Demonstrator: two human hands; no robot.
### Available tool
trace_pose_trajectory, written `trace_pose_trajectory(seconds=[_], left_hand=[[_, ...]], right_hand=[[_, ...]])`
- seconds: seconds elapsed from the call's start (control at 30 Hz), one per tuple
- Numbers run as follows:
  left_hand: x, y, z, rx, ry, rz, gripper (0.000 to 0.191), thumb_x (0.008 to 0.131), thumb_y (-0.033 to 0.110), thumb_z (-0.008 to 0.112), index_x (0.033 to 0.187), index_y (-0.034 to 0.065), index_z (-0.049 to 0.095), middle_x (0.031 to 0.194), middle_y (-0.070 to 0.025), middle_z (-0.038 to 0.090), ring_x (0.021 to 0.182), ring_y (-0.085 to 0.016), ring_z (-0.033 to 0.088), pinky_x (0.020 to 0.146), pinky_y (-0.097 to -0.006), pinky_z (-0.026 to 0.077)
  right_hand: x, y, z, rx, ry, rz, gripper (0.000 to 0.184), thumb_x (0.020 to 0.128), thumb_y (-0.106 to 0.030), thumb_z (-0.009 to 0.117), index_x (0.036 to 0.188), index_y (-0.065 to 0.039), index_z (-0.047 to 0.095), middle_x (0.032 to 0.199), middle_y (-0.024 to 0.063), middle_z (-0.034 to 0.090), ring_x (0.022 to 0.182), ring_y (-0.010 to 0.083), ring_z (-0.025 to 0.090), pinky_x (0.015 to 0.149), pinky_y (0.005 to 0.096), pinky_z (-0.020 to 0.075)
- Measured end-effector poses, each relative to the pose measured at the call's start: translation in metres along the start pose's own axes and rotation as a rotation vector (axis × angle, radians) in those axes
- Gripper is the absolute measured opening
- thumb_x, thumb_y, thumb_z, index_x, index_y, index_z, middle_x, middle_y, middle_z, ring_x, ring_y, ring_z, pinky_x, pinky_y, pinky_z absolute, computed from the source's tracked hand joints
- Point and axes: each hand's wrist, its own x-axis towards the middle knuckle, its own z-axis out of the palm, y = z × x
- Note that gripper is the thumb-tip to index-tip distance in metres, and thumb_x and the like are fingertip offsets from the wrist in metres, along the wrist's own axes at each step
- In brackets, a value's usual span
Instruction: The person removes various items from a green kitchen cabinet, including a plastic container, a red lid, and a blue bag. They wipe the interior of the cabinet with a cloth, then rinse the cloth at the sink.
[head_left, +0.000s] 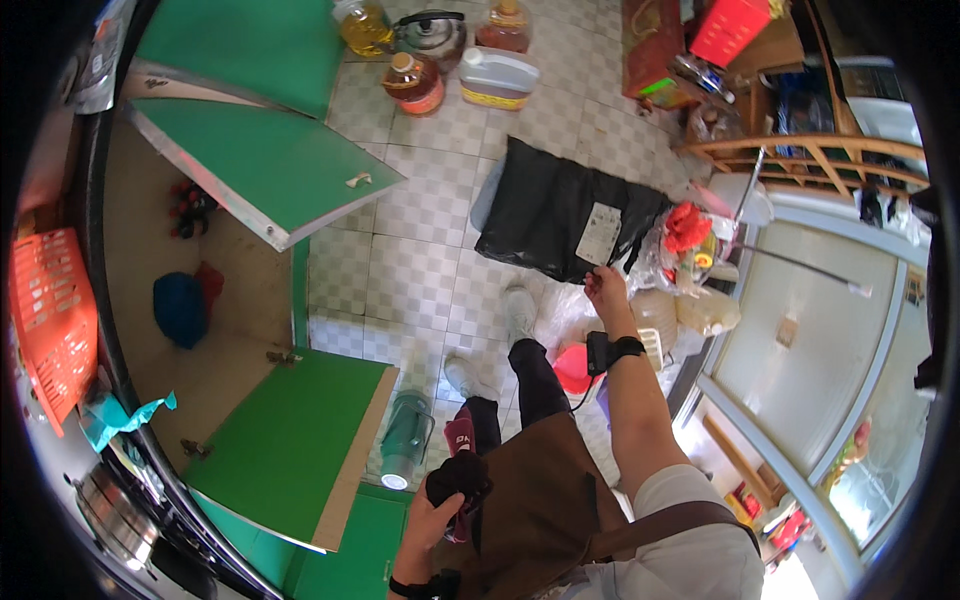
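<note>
My left hand (435, 517) grips a bundled dark cloth (459, 480) in front of the brown apron. Maroon fabric with pale lettering (459, 433) shows beyond and below the bundle. My right arm reaches forward, and the curled fingers of my right hand (606, 291) pinch the near edge of a black plastic mailing bag (536, 210). The bag bears a white printed label (598, 234) close to those fingers. A pale blue item (489, 196) shows from under the bag's left side.
Green cabinet doors (262, 157) (292, 450) stand open on the left. Oil bottles (414, 82) (364, 28), a jug (499, 77) and a kettle (431, 37) stand on the tiled floor ahead. A green thermos (405, 439) is near my feet. Containers (705, 311) crowd the right, beside a sliding door (802, 322).
</note>
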Motion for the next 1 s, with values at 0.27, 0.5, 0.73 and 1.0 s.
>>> trace_pose_trajectory(seconds=[0.27, 0.5, 0.73, 1.0], left_hand=[[0.003, 0.015, 0.017, -0.013, 0.123, 0.074, 0.045, 0.081, 0.005, 0.072, 0.123, -0.0005, 0.056, 0.111, -0.0054, 0.063, 0.099, -0.013, 0.058, 0.090, -0.0310, 0.048], [0.001, 0.049, 0.019, -0.066, 0.190, 0.263, 0.047, 0.083, 0.015, 0.072, 0.123, -0.0033, 0.054, 0.105, -0.0066, 0.065, 0.098, -0.014, 0.059, 0.089, -0.0317, 0.050], [-0.013, 0.083, 0.019, -0.370, 0.289, 0.353, 0.040, 0.090, 0.013, 0.066, 0.124, -0.0025, 0.052, 0.104, -0.0031, 0.062, 0.096, -0.010, 0.055, 0.087, -0.0284, 0.048], [-0.031, 0.113, 0.007, -0.731, 0.096, 0.511, 0.066, 0.095, 0.029, 0.066, 0.145, -0.0003, 0.035, 0.130, -0.0090, 0.051, 0.117, -0.019, 0.049, 0.104, -0.0337, 0.039]], right_hand=[[0.032, 0.017, 0.019, -0.336, -0.047, 0.158, 0.019, 0.083, -0.006, 0.059, 0.099, 0.002, 0.053, 0.079, 0.0148, 0.061, 0.078, 0.0306, 0.066, 0.067, 0.0427, 0.0570], [-0.002, -0.014, -0.015, -0.370, -0.147, 0.175, 0.024, 0.085, -0.013, 0.062, 0.107, -0.005, 0.055, 0.095, 0.0095, 0.061, 0.085, 0.0279, 0.067, 0.071, 0.0400, 0.0571], [-0.120, -0.050, 0.088, -0.702, -0.601, 0.268, 0.050, 0.095, -0.022, 0.059, 0.140, -0.007, 0.044, 0.120, 0.0151, 0.063, 0.104, 0.0272, 0.065, 0.086, 0.0404, 0.0536], [-0.344, 0.006, 0.244, -0.976, -1.449, 0.454, 0.077, 0.085, -0.005, 0.066, 0.152, -0.010, 0.027, 0.142, 0.0125, 0.044, 0.124, 0.0226, 0.050, 0.095, 0.0397, 0.0491]])
